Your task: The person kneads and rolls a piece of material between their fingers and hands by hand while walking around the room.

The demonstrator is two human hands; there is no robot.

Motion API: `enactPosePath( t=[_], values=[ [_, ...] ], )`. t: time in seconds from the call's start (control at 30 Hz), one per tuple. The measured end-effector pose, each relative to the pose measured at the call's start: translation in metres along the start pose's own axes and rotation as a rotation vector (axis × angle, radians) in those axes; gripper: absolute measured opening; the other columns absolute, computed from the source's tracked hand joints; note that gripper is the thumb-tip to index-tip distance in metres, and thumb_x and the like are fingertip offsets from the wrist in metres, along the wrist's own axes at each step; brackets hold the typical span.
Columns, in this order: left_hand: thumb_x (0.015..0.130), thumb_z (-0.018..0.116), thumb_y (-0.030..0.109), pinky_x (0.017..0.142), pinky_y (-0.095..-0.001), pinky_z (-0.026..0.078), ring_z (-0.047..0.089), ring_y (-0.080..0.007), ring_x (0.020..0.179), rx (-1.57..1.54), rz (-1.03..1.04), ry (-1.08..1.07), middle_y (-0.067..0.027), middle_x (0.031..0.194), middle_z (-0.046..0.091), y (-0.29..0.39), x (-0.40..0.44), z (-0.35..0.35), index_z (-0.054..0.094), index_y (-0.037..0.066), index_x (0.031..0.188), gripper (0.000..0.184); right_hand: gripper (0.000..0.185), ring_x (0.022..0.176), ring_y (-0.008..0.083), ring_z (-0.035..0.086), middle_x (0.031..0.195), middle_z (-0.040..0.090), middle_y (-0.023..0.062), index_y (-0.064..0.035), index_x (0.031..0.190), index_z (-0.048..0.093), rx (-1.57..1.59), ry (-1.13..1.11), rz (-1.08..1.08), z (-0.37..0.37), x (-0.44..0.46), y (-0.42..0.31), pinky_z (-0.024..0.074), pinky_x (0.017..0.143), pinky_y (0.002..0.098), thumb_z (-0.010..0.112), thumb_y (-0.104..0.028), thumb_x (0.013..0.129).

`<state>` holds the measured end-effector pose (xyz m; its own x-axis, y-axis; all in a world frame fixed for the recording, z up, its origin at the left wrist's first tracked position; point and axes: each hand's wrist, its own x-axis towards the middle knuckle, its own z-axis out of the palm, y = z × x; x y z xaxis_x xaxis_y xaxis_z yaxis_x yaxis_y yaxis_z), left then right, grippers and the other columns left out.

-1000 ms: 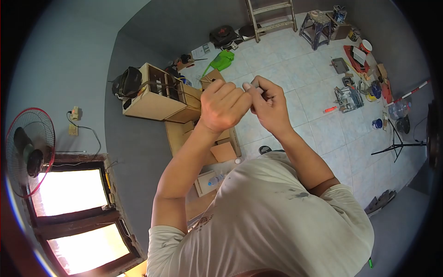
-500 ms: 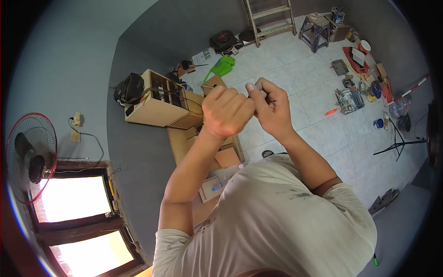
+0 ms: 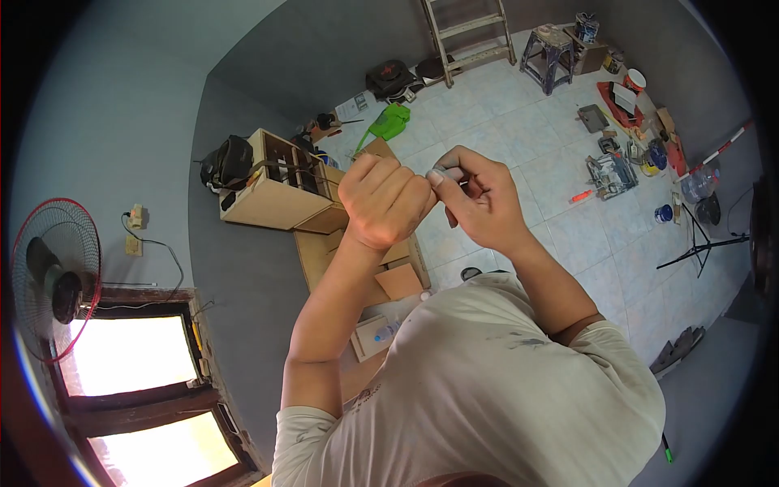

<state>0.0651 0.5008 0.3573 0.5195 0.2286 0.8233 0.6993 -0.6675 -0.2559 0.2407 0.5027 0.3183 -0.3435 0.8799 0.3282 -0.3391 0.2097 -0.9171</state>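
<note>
My left hand [image 3: 385, 201] is raised in front of my chest, closed in a fist with its back toward me. Beside it, my right hand [image 3: 480, 199] is closed in a pinch, the thumb meeting bent fingers against the thumb side of the left fist. Something small and greyish seems to lie between the right fingertips, too small to name. Whatever the left fist holds, if anything, is hidden by its fingers.
A wooden cabinet [image 3: 272, 191] with a black bag [image 3: 229, 162] stands left. A ladder [image 3: 471, 36] and a stool [image 3: 549, 61] are at the back. Tools in a case [image 3: 610, 174], paint cans [image 3: 656, 154] and a tripod [image 3: 702, 243] line the right. A fan [image 3: 57, 280] hangs left.
My left fist has shifted slightly left and my right hand has turned a little, its fingers opening slightly more to view. Both hands stay closed and close together.
</note>
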Motion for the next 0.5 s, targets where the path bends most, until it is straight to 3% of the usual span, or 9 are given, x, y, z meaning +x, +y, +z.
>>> enactPosePath(
  t=[0.03,0.17,0.27,0.33,0.43,0.5],
  values=[
    [0.063,0.079,0.010,0.054,-0.0321,0.033,0.048,-0.0186,0.056,0.019,0.015,-0.010,-0.0011,0.060,0.043,0.001,-0.002,0.000,0.049,0.012,0.063,0.031,0.017,0.054,0.0038,0.052,0.067,0.060,-0.0007,0.0001,0.089,0.063,-0.130,0.018,-0.088,0.001,-0.002,0.004,0.0429,0.046,0.0231,0.063,-0.008,0.105],
    [0.060,0.081,0.014,0.053,-0.0317,0.033,0.047,-0.0182,0.055,0.016,0.051,-0.030,-0.0008,0.060,0.043,0.008,-0.009,0.004,0.049,0.012,0.063,0.032,0.026,0.060,0.0000,0.051,0.063,0.056,-0.0036,-0.0009,0.083,0.061,-0.287,0.127,-0.024,0.001,-0.001,0.022,0.0376,0.049,0.0227,0.069,-0.014,0.103],
    [0.061,0.084,0.003,0.051,-0.0341,0.032,0.043,-0.0205,0.050,-0.017,0.038,-0.038,-0.0009,0.058,0.041,0.006,-0.011,0.004,0.044,0.012,0.064,0.041,0.023,0.057,0.0022,0.052,0.067,0.060,-0.0022,-0.0008,0.086,0.064,-0.021,0.066,0.084,-0.001,0.001,0.020,0.0406,0.049,0.0232,0.069,-0.015,0.103],
    [0.061,0.084,0.004,0.051,-0.0341,0.032,0.044,-0.0206,0.051,-0.009,0.027,-0.036,-0.0009,0.058,0.042,0.004,-0.012,0.002,0.045,0.012,0.064,0.040,0.018,0.058,0.0038,0.055,0.073,0.065,-0.0007,-0.0008,0.092,0.067,0.311,0.035,0.243,-0.006,0.001,0.009,0.0432,0.048,0.0234,0.070,-0.015,0.103],
    [0.062,0.082,0.009,0.053,-0.0336,0.033,0.045,-0.0194,0.053,-0.013,0.019,-0.017,-0.0005,0.059,0.043,0.003,-0.009,0.006,0.047,0.012,0.064,0.035,0.012,0.061,0.0042,0.059,0.079,0.068,0.0007,-0.0008,0.098,0.069,0.206,-0.023,0.184,-0.008,-0.005,-0.005,0.0474,0.050,0.0233,0.069,-0.013,0.102],
    [0.062,0.080,0.014,0.054,-0.0331,0.034,0.046,-0.0181,0.056,-0.030,0.021,0.003,0.0000,0.060,0.042,0.003,-0.008,0.013,0.050,0.013,0.064,0.031,0.011,0.062,0.0030,0.056,0.077,0.066,-0.0004,-0.0008,0.098,0.068,0.178,-0.024,0.183,-0.012,-0.006,-0.003,0.0446,0.050,0.0230,0.069,-0.011,0.102]
  ],
)
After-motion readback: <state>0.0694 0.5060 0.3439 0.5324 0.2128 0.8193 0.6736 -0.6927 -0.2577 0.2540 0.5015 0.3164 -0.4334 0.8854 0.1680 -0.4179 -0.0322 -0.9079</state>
